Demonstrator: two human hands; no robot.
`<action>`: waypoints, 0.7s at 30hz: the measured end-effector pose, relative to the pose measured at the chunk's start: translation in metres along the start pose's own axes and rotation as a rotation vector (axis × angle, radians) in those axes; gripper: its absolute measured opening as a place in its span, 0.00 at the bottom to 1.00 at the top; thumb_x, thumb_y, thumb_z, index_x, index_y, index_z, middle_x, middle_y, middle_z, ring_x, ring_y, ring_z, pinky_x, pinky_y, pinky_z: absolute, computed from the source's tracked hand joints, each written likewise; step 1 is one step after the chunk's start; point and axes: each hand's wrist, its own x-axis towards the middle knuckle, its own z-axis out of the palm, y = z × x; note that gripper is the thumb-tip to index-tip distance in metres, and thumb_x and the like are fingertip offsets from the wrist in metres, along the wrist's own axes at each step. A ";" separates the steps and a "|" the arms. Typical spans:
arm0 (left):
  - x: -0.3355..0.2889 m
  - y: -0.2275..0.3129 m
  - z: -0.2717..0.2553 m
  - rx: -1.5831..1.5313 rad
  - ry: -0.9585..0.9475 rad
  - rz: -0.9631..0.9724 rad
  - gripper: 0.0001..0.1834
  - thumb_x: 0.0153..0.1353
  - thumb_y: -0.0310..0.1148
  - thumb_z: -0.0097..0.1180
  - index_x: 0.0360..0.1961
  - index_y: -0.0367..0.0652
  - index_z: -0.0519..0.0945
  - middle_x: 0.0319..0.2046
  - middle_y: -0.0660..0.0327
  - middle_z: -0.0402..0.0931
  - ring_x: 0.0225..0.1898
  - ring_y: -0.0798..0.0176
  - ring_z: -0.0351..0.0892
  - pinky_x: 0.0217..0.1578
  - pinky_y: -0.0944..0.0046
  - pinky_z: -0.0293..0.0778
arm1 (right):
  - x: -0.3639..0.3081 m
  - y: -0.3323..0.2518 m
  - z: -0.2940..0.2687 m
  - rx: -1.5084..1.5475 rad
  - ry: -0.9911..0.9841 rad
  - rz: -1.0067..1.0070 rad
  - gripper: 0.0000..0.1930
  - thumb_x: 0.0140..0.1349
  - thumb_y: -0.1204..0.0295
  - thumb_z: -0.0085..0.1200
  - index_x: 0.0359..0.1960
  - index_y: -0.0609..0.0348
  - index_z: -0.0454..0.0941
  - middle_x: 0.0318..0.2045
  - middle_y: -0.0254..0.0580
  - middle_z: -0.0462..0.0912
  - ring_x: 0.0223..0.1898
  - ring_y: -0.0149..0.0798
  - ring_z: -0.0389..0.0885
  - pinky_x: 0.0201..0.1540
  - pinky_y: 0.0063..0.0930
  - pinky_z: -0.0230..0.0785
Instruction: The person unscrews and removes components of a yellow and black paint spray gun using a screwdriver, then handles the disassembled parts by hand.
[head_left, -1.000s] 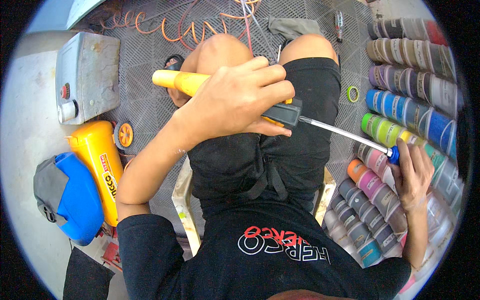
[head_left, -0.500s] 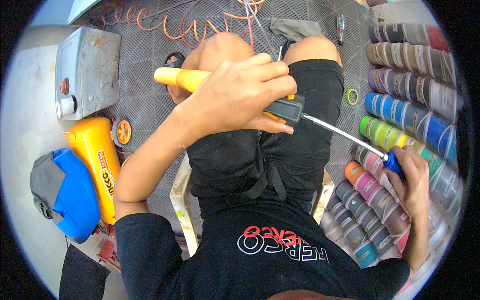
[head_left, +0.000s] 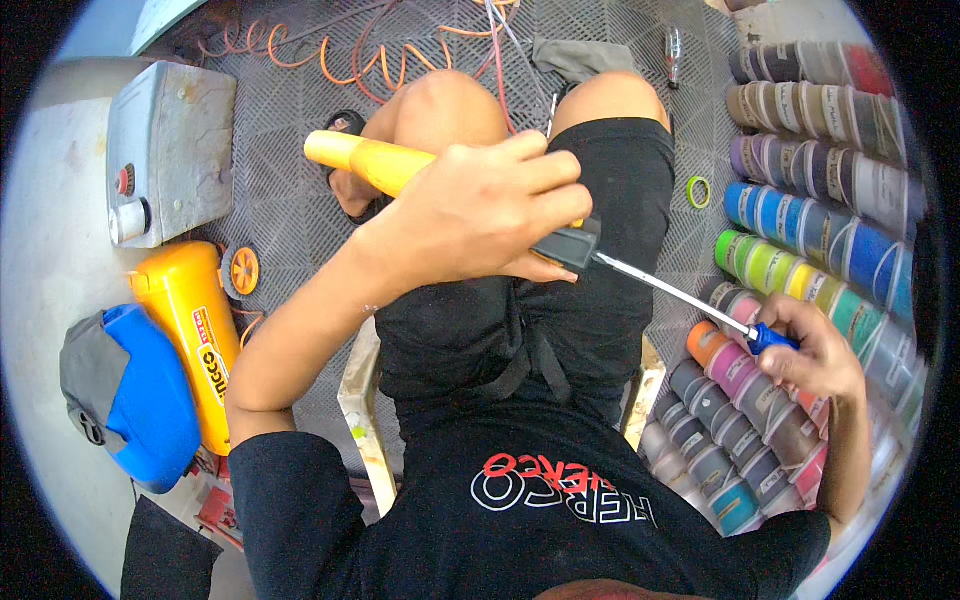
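Note:
My left hand (head_left: 485, 205) is closed around a yellow-and-black tool (head_left: 375, 165), held above my lap. Its tapered yellow end points left, and a dark blocky end (head_left: 570, 245) shows past my fingers on the right. My palm and fingers hide its middle. On the right, my right hand (head_left: 815, 350) grips the blue handle of a screwdriver (head_left: 690, 298). The screwdriver's metal shaft slants up to the left, its tip at the tool's dark end; whether it sits inside or only touches there I cannot tell.
Stacked paint tins (head_left: 770, 260) with coloured bands line the right side. A yellow tank (head_left: 185, 330), a grey metal box (head_left: 170, 150) and a blue container (head_left: 155, 390) stand at the left. An orange coiled hose (head_left: 370, 75) and a green tape ring (head_left: 699, 192) lie on the floor mat.
The right hand has turned on the screwdriver handle, its fingers and thumb now showing more openly. The tool and screwdriver tip have shifted slightly left and down.

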 end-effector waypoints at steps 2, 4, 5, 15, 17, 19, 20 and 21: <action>-0.001 -0.003 -0.004 -0.018 0.032 -0.016 0.28 0.42 0.47 0.74 0.41 0.43 0.79 0.35 0.59 0.73 0.36 0.54 0.75 0.37 0.57 0.74 | -0.005 -0.003 0.011 -0.302 0.138 -0.219 0.17 0.55 0.61 0.68 0.33 0.62 0.77 0.22 0.38 0.77 0.22 0.35 0.77 0.26 0.31 0.68; -0.002 -0.003 -0.007 -0.040 0.057 -0.042 0.29 0.40 0.46 0.76 0.41 0.42 0.80 0.36 0.59 0.74 0.38 0.54 0.76 0.38 0.56 0.75 | -0.008 0.009 0.018 -0.603 0.318 -0.478 0.22 0.48 0.67 0.70 0.43 0.64 0.77 0.26 0.45 0.76 0.28 0.50 0.76 0.33 0.41 0.68; -0.003 -0.003 -0.007 -0.042 0.054 -0.043 0.29 0.40 0.46 0.76 0.41 0.42 0.80 0.36 0.59 0.74 0.38 0.54 0.76 0.38 0.56 0.75 | -0.008 0.008 0.022 -0.600 0.317 -0.477 0.22 0.48 0.67 0.70 0.43 0.64 0.77 0.26 0.45 0.76 0.28 0.50 0.76 0.33 0.41 0.68; 0.001 -0.005 -0.003 -0.048 0.061 -0.035 0.29 0.40 0.45 0.76 0.41 0.41 0.79 0.36 0.59 0.74 0.38 0.53 0.76 0.39 0.57 0.75 | -0.011 0.010 0.027 -0.773 0.440 -0.448 0.23 0.61 0.60 0.60 0.49 0.67 0.79 0.27 0.50 0.77 0.29 0.46 0.78 0.32 0.38 0.69; 0.002 -0.003 -0.004 -0.044 0.035 -0.018 0.29 0.40 0.45 0.76 0.41 0.41 0.79 0.36 0.59 0.74 0.39 0.53 0.77 0.39 0.57 0.75 | -0.006 0.009 0.016 -0.559 0.309 -0.366 0.22 0.63 0.57 0.60 0.45 0.68 0.80 0.24 0.48 0.78 0.29 0.42 0.79 0.32 0.35 0.69; 0.004 0.002 -0.005 0.002 -0.086 -0.017 0.29 0.40 0.46 0.76 0.40 0.41 0.79 0.36 0.59 0.75 0.39 0.53 0.77 0.40 0.57 0.75 | -0.002 0.000 0.004 0.215 -0.065 0.229 0.23 0.62 0.54 0.62 0.42 0.66 0.80 0.23 0.40 0.78 0.29 0.35 0.78 0.32 0.33 0.69; 0.004 0.000 -0.005 0.002 -0.084 -0.013 0.29 0.40 0.46 0.76 0.40 0.41 0.79 0.36 0.59 0.75 0.39 0.53 0.77 0.40 0.57 0.75 | -0.001 -0.001 0.006 0.303 -0.065 0.225 0.21 0.59 0.58 0.66 0.41 0.65 0.79 0.25 0.36 0.79 0.30 0.30 0.78 0.32 0.30 0.69; 0.003 -0.003 -0.003 -0.019 -0.010 -0.014 0.29 0.41 0.46 0.76 0.40 0.41 0.79 0.36 0.59 0.75 0.39 0.53 0.77 0.40 0.57 0.75 | -0.003 0.004 0.007 0.304 -0.061 0.225 0.21 0.59 0.58 0.66 0.41 0.65 0.79 0.25 0.36 0.79 0.30 0.30 0.78 0.32 0.30 0.69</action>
